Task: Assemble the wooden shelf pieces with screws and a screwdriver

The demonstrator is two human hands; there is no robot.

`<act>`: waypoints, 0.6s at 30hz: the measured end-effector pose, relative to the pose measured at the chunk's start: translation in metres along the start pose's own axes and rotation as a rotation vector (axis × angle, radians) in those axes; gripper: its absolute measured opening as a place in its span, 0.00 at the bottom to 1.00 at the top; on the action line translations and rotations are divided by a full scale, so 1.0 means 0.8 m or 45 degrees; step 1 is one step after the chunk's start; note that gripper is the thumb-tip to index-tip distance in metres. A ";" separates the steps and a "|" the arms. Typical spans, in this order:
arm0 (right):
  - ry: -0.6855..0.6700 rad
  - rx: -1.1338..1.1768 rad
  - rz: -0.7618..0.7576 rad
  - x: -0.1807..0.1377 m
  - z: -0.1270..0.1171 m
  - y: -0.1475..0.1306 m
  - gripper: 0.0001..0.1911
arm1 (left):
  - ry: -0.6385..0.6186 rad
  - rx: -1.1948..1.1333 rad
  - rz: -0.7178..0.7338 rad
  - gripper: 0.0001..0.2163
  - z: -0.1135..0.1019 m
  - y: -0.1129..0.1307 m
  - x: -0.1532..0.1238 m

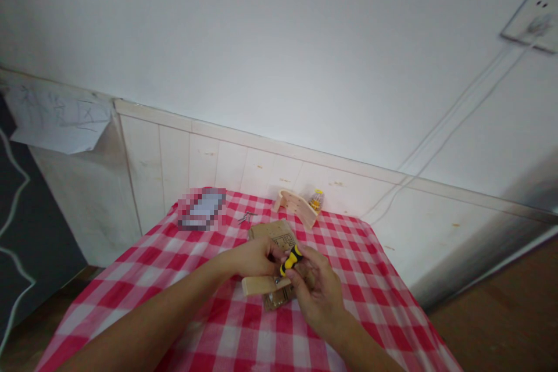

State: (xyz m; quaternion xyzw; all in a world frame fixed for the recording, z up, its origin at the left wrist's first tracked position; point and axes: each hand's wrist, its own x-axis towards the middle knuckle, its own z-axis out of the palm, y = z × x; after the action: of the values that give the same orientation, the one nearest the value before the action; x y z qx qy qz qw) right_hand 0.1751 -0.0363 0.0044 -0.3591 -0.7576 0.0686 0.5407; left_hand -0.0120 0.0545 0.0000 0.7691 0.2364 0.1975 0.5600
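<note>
My right hand [316, 290] is closed around a small screwdriver with a yellow and black handle [290, 260], its tip pointing down at a pale wooden piece [261, 285]. My left hand [255, 257] grips that wooden piece from the left and holds it against the table. Under both hands lies a flat brown board with printed lines [274, 233]. Both forearms reach in from the bottom edge. The fingertips and the screwdriver tip are partly hidden.
A red and white checked cloth [183, 279] covers the small table. At its far edge stand a curved wooden part [297, 206], a small yellow-capped bottle [316, 200], a metal bit [246, 217] and a blurred flat object [201, 208]. White wall panelling rises behind.
</note>
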 end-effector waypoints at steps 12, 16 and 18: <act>0.060 -0.073 -0.073 0.006 -0.001 0.002 0.26 | -0.028 0.030 0.027 0.09 0.000 -0.009 0.002; 0.065 -0.090 -0.082 0.006 -0.001 0.001 0.26 | -0.009 0.014 0.021 0.09 0.000 -0.007 0.001; 0.071 -0.104 -0.073 0.005 -0.001 0.002 0.25 | 0.002 0.004 0.003 0.09 0.000 -0.006 0.000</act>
State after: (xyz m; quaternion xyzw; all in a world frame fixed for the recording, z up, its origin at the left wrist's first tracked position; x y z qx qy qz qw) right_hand 0.1761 -0.0331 0.0072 -0.3608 -0.7544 0.0122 0.5482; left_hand -0.0123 0.0557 -0.0049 0.7702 0.2364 0.1984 0.5582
